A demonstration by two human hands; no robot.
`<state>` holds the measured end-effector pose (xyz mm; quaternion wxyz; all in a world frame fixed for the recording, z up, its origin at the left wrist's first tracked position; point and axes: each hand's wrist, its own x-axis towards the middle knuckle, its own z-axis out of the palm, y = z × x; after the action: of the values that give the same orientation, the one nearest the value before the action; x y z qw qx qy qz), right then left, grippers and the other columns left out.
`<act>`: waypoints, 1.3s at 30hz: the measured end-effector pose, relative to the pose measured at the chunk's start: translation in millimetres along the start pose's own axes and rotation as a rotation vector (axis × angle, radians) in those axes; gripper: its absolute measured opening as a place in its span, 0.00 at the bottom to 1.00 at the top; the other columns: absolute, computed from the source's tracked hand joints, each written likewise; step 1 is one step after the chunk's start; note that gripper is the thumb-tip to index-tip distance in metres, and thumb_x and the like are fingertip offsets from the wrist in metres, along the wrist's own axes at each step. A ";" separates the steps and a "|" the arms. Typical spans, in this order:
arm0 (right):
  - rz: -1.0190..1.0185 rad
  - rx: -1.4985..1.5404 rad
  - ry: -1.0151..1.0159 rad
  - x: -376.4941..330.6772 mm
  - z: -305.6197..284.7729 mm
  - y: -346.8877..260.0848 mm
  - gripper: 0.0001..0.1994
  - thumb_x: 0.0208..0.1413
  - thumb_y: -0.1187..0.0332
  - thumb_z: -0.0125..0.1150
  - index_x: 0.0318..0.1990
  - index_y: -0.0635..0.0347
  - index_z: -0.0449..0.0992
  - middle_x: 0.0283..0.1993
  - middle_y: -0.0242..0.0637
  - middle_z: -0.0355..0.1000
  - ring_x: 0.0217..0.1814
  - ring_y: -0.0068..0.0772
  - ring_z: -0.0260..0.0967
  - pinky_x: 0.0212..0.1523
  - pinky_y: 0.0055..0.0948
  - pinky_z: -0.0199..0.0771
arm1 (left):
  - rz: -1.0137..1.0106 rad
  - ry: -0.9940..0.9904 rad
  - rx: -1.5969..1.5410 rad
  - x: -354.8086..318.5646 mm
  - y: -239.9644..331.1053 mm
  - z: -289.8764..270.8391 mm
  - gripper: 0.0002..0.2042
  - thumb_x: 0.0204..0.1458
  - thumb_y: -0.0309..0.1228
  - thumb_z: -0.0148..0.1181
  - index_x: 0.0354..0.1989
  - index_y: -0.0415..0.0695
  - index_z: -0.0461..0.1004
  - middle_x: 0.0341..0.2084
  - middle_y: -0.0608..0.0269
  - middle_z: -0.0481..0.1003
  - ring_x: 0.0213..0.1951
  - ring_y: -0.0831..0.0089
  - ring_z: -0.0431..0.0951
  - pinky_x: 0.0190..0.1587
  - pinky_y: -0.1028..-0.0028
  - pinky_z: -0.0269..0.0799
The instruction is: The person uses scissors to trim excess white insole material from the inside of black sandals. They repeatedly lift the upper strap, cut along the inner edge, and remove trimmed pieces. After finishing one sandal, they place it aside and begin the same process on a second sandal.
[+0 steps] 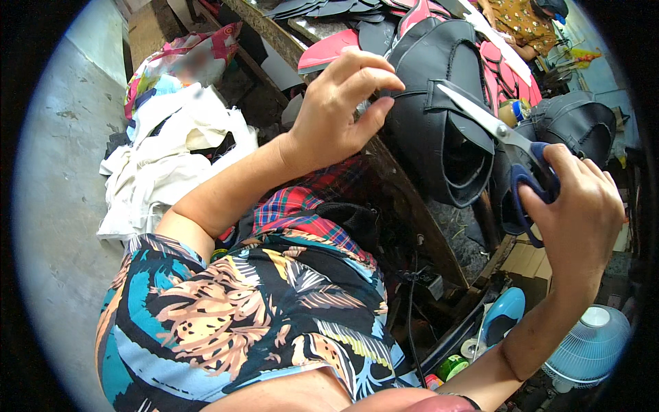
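Observation:
My right hand (580,213) grips blue-handled scissors (511,141), their steel blades pointing up-left onto a black leather shoe upper (432,123) that hangs over the edge of the workbench. The blade tips lie against a seam near the top of that black piece. My left hand (336,113) hovers at the upper's left edge, thumb and fingertips pinched together near it; whether a thread is between them is too small to tell.
Red and black shoe pieces (501,69) are piled along the wooden workbench (412,199). A heap of white cloth (171,151) lies on the grey floor at left. A pale blue fan (590,347) stands at lower right. Another person in an orange patterned top (522,24) sits at the far end.

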<state>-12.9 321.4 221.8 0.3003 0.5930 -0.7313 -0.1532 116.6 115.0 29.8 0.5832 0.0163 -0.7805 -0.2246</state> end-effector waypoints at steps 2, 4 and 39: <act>-0.061 0.063 0.000 -3.2 4.9 -0.5 0.18 0.35 0.62 0.78 0.34 0.54 0.77 0.29 0.36 0.76 0.35 0.40 0.75 0.41 0.39 0.71 | 0.020 0.032 0.002 -7.9 6.8 5.6 0.12 0.48 0.22 0.64 0.42 0.46 0.76 0.41 0.58 0.75 0.43 0.56 0.76 0.47 0.61 0.74; -0.069 0.085 -0.082 -9.5 17.0 -8.1 0.18 0.36 0.60 0.77 0.35 0.53 0.77 0.28 0.36 0.76 0.36 0.39 0.75 0.40 0.38 0.70 | 0.076 -0.003 -0.047 -19.8 18.5 13.8 0.12 0.48 0.25 0.65 0.42 0.48 0.75 0.42 0.58 0.74 0.45 0.55 0.75 0.53 0.58 0.72; 0.803 1.009 0.601 -166.8 73.0 28.8 0.21 0.49 0.75 0.74 0.51 0.71 0.78 0.34 0.37 0.78 0.29 0.21 0.73 0.31 0.17 0.71 | 0.215 0.083 -0.169 112.7 8.9 48.1 0.26 0.40 0.39 0.78 0.48 0.46 0.76 0.39 0.55 0.80 0.38 0.56 0.83 0.41 0.65 0.80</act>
<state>-61.1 478.9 139.1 0.2111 0.3609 -0.7607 0.4966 38.6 106.6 124.3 0.6350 -0.1074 -0.7313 -0.2246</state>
